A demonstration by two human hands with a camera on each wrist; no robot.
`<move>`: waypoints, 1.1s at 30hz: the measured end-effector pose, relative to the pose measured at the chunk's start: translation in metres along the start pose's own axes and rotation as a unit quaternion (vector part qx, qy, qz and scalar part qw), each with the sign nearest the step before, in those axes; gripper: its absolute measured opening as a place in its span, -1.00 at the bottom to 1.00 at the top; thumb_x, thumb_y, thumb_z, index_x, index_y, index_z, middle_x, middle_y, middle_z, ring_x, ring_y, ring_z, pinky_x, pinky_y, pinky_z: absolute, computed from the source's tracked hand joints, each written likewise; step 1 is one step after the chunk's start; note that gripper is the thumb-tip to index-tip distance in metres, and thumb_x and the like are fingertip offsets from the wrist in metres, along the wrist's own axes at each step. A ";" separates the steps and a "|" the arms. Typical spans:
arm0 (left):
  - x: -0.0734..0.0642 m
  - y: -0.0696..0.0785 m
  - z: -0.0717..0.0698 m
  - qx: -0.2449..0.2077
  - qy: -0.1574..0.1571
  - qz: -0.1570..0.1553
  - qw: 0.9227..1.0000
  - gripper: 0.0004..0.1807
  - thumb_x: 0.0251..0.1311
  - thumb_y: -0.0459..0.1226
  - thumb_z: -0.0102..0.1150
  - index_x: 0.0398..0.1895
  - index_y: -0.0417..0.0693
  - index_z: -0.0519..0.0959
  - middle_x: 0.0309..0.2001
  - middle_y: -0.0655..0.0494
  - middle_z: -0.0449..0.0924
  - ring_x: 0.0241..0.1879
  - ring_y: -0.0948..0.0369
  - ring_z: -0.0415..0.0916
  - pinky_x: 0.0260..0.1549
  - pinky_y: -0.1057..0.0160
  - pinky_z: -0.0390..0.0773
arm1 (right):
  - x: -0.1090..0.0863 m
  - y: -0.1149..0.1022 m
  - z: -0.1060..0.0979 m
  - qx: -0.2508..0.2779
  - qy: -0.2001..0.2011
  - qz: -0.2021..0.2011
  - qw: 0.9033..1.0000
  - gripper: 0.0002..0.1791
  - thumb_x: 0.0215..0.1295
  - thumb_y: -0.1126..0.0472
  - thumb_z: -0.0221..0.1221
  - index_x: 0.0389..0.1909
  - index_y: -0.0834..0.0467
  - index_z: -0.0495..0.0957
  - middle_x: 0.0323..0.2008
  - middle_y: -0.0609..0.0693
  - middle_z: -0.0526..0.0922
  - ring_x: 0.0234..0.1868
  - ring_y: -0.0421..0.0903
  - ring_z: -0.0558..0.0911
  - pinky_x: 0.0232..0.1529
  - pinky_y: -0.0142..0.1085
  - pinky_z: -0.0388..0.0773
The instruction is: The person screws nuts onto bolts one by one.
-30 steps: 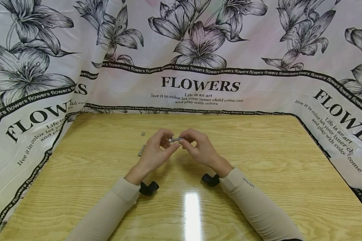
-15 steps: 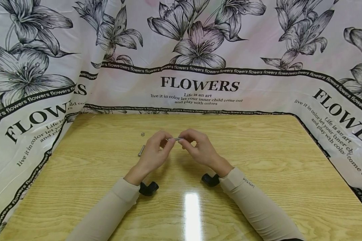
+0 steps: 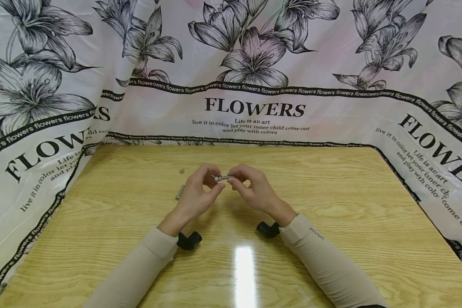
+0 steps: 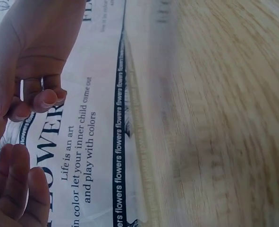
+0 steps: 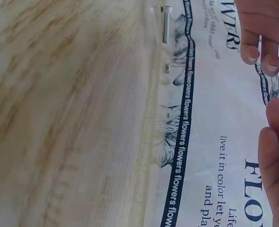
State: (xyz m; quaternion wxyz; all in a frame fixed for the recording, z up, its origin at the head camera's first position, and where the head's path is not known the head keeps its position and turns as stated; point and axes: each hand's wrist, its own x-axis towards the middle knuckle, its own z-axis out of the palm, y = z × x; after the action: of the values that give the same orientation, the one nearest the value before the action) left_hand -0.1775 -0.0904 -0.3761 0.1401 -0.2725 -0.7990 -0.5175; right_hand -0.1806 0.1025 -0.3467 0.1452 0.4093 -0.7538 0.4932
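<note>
In the head view my right hand [image 3: 254, 186] pinches one end of a small metal bolt [image 3: 227, 177] between thumb and fingertips. My left hand [image 3: 200, 188] curls its fingers around the bolt's wider left end, where a nut-like ring shows; the thumb stands a little off below it. Both hands are raised over the wooden table [image 3: 331, 188]. Fingers of the left hand [image 4: 16, 187] appear low in the left wrist view, the right hand [image 4: 35, 52] above them. Right wrist view: left hand [image 5: 266, 28] at top, right hand [image 5: 276, 161] below; the bolt is not visible there.
Left of the hands lie a second bolt [image 3: 180, 192] and a loose nut [image 3: 182, 171]. Two black elbow fittings rest near the cuffs, one by the left sleeve [image 3: 189, 241], another by the right sleeve [image 3: 267, 229]. A flower-printed cloth [image 3: 254, 115] surrounds the table.
My left thumb covered the bolt's wide end half a second ago and has since swung down off it, as one second ago. The right hand keeps its grip in place.
</note>
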 end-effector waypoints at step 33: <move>0.001 -0.001 0.000 0.013 0.000 0.013 1.000 -0.79 0.21 -0.37 0.24 -0.12 -0.10 0.48 -0.20 0.09 0.53 -0.38 0.23 0.51 -0.35 0.18 0.55 | 0.000 0.001 0.000 -0.006 0.000 0.003 1.000 -0.90 0.25 0.54 0.13 -0.24 0.37 0.51 -0.46 0.11 0.59 -0.50 0.12 0.59 -0.49 -0.16 0.49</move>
State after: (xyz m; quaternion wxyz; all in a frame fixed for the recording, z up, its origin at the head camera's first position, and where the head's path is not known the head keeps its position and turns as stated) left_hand -0.1791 -0.0909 -0.3766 0.1503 -0.2806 -0.8023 -0.5050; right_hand -0.1818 0.1026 -0.3475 0.1459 0.4065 -0.7577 0.4893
